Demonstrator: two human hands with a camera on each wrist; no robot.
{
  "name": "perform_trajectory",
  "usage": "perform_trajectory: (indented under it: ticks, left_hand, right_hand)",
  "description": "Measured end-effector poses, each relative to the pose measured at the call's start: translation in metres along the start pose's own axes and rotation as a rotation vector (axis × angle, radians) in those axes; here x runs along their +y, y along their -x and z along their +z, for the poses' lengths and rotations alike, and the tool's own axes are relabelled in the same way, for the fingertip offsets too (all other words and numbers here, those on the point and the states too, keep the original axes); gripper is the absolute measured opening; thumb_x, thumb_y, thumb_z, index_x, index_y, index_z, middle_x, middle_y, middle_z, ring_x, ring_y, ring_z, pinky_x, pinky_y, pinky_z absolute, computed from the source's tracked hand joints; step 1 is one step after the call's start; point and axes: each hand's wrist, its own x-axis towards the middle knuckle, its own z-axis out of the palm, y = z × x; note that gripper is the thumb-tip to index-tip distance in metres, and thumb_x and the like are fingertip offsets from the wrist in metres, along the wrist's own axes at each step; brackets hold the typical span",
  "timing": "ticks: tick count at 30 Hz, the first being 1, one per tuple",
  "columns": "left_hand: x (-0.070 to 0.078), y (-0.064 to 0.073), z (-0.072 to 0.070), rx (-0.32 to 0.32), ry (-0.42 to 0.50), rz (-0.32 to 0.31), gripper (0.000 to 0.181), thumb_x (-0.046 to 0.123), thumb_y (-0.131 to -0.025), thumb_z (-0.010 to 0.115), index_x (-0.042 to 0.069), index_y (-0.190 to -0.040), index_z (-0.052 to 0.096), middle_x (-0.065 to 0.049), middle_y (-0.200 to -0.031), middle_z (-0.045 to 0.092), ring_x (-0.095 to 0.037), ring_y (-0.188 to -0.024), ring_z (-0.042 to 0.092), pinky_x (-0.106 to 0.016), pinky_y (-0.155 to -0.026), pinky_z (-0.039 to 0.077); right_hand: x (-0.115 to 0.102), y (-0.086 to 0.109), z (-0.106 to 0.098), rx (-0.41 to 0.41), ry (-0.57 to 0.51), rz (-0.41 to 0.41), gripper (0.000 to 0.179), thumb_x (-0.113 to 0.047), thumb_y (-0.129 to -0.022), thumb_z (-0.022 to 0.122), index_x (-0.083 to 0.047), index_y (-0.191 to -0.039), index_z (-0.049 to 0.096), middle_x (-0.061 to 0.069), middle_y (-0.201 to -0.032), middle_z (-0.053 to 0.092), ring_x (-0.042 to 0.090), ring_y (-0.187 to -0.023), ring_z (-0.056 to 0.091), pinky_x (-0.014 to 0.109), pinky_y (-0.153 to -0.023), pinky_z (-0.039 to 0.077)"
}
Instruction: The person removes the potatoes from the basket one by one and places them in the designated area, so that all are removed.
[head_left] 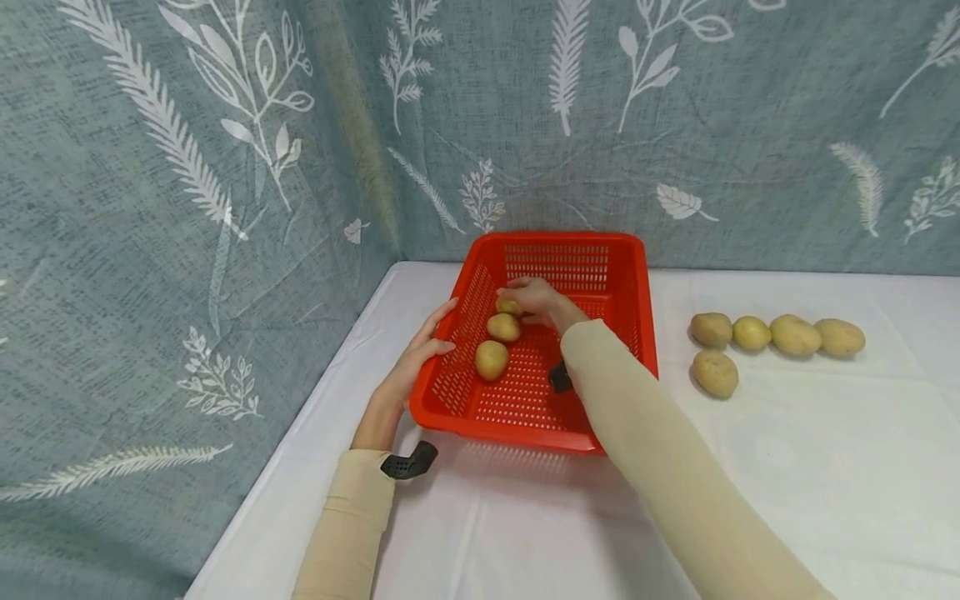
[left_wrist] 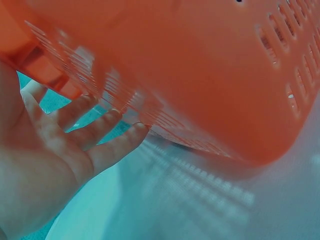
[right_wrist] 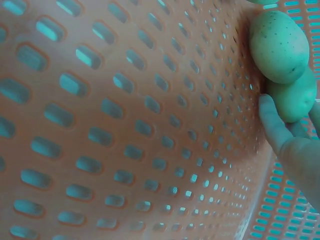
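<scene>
A red plastic basket (head_left: 517,432) with slotted walls stands tilted slightly on the white-covered table. At its left side my left hand (head_left: 411,367) holds the rim; in the left wrist view its fingers (left_wrist: 107,152) lie against the outer wall. My right hand (head_left: 536,297) reaches inside and grips a potato (head_left: 508,306) at the far left of the basket. Thumb and fingers stand around that potato (right_wrist: 292,100) in the right wrist view. Two more potatoes, a middle one (head_left: 503,327) and a nearer one (head_left: 491,360), lie along the left wall.
Right of the basket, several potatoes (head_left: 795,335) lie in a row on the white cloth (head_left: 825,467), with a single potato (head_left: 715,372) in front of them. A grey-green leaf-patterned curtain (head_left: 510,150) hangs behind and to the left.
</scene>
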Motion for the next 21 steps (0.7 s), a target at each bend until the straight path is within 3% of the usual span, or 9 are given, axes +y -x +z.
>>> perform_trajectory:
  ticks: [5,8,12,16,19,21]
  left_hand:
    - [0.000,0.000,0.000,0.004,0.000,-0.001,0.069,0.005,-0.089,0.035,0.021,-0.154,0.016,-0.017,-0.148,0.023,-0.034,-0.116,0.041,-0.034,-0.083,0.048]
    - [0.000,0.001,0.001,0.009,-0.004,0.002,0.069,0.006,-0.089,0.036,0.021,-0.154,0.016,-0.017,-0.148,0.023,-0.033,-0.117,0.040,-0.034,-0.083,0.048]
    - [0.000,0.001,0.001,0.008,-0.002,0.004,0.070,0.006,-0.089,0.037,0.022,-0.154,0.017,-0.015,-0.149,0.022,-0.034,-0.118,0.039,-0.035,-0.083,0.047]
    - [-0.001,0.001,0.000,0.005,0.006,0.005,0.070,0.007,-0.088,0.037,0.023,-0.154,0.017,-0.015,-0.149,0.022,-0.035,-0.120,0.038,-0.036,-0.084,0.047]
    - [-0.001,0.000,0.000,0.007,0.004,0.008,0.069,0.007,-0.089,0.037,0.022,-0.154,0.017,-0.015,-0.149,0.022,-0.036,-0.121,0.037,-0.036,-0.085,0.046]
    - [0.000,0.000,0.001,0.009,0.002,0.007,0.069,0.007,-0.089,0.037,0.023,-0.153,0.017,-0.014,-0.149,0.023,-0.036,-0.121,0.038,-0.036,-0.085,0.046]
  right_hand:
    - [0.002,0.001,0.001,0.036,0.027,0.018,0.051,-0.021,-0.097,0.053,0.001,-0.141,0.041,0.014,-0.137,0.044,0.028,-0.124,0.045,0.041,-0.099,0.039]
    - [0.010,-0.012,0.000,0.060,0.053,0.014,0.049,-0.022,-0.095,0.056,0.001,-0.137,0.045,0.014,-0.133,0.047,0.027,-0.119,0.049,0.040,-0.096,0.042]
    - [0.046,-0.075,-0.011,0.065,0.091,-0.070,0.052,-0.029,-0.088,0.067,0.002,-0.127,0.053,0.012,-0.115,0.055,0.022,-0.096,0.060,0.036,-0.076,0.052]
    - [0.066,-0.115,-0.017,0.052,0.111,-0.090,0.052,-0.030,-0.086,0.070,0.003,-0.123,0.055,0.012,-0.112,0.055,0.023,-0.093,0.061,0.037,-0.074,0.053]
    - [0.058,-0.104,-0.013,0.056,0.144,-0.085,0.053,-0.029,-0.084,0.072,0.001,-0.125,0.056,0.012,-0.116,0.055,0.023,-0.098,0.059,0.038,-0.080,0.052]
    - [0.047,-0.085,-0.009,0.065,0.186,-0.111,0.056,-0.029,-0.082,0.074,0.002,-0.125,0.055,0.012,-0.115,0.055,0.023,-0.096,0.059,0.035,-0.078,0.051]
